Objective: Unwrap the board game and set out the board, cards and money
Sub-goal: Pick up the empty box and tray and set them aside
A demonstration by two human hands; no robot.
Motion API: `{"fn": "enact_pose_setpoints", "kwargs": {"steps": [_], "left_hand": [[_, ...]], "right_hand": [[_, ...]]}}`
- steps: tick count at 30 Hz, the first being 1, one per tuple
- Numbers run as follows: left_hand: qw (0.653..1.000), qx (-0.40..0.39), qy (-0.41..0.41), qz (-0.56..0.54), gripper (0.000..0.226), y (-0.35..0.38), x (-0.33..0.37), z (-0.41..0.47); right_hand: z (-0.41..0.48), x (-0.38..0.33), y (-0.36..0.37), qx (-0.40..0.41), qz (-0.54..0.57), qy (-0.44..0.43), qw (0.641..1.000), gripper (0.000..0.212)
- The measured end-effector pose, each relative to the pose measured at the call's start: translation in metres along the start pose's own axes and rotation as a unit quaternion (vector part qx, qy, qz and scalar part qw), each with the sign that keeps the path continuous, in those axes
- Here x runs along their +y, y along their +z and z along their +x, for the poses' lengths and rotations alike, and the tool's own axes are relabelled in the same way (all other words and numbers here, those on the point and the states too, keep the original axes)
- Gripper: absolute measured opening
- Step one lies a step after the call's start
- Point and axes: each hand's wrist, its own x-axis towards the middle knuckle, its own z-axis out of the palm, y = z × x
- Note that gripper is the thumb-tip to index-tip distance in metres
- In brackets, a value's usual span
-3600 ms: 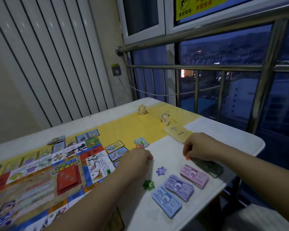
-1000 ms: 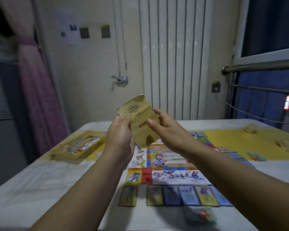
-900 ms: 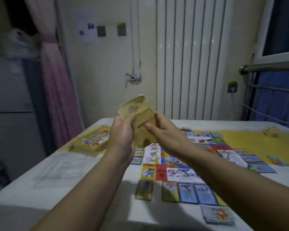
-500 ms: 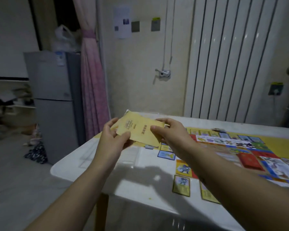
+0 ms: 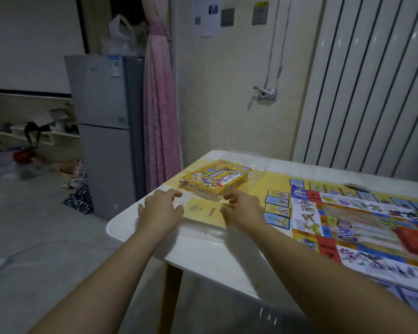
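Note:
A yellow booklet (image 5: 204,212) lies flat on clear plastic wrap near the table's left corner. My left hand (image 5: 160,208) hovers at its left edge and my right hand (image 5: 243,209) at its right edge, fingers relaxed, neither gripping it. Just behind the booklet sits the yellow game box (image 5: 215,180). The colourful game board (image 5: 362,220) is spread out to the right, with a column of cards (image 5: 277,209) along its left side and a red card stack (image 5: 414,237) in its middle.
The white table (image 5: 203,256) ends in a rounded corner close to my left hand. A grey fridge (image 5: 106,131), a pink curtain (image 5: 161,104) and floor clutter stand beyond it. A white radiator (image 5: 372,80) lines the wall behind the table.
I carried the booklet in both hands from the right end to the left corner, laid it on the wrap before the box and let go. The view turned left.

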Motion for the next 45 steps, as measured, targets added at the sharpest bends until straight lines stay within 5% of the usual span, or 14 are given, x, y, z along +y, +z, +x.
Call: {"fn": "enact_pose_setpoints", "kwargs": {"steps": [7, 22, 30, 39, 45], "left_hand": [[0.998, -0.053, -0.022, 0.038, 0.048, 0.009, 0.007, 0.0], [0.992, -0.106, 0.051, 0.037, 0.044, 0.019, 0.045, -0.051], [0.993, -0.09, 0.048, 0.057, 0.043, 0.013, 0.048, 0.009], [0.976, -0.19, 0.026, 0.1, 0.107, 0.057, 0.053, 0.089], [0.964, -0.222, 0.053, 0.133, 0.106, 0.072, 0.06, 0.105]], "right_hand": [[-0.011, 0.0, -0.007, -0.098, 0.05, -0.029, 0.994, 0.042], [-0.064, 0.032, -0.07, -0.226, -0.164, -0.056, 0.959, 0.052], [-0.051, 0.033, -0.077, -0.269, -0.242, -0.096, 0.927, 0.055], [-0.022, 0.017, -0.083, -0.329, -0.273, -0.122, 0.896, 0.059], [-0.009, 0.021, -0.084, -0.336, -0.241, -0.129, 0.901, 0.05]]}}
